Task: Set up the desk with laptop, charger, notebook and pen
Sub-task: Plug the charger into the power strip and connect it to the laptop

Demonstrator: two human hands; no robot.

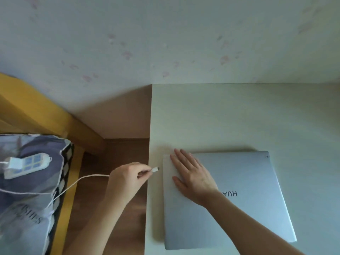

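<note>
A closed silver laptop lies on the white desk near its left edge. My right hand rests flat on the laptop's lid, fingers straight, over its far left corner. My left hand pinches the plug end of a white charger cable, the plug tip a short gap from the laptop's left side. The cable runs left to a white charger brick plugged into a power strip. No notebook or pen is in view.
The power strip lies on a grey-blue patterned pillow on a bed with a yellow wooden frame at the left. Brown wooden floor shows between bed and desk. A pale flowered wall stands behind.
</note>
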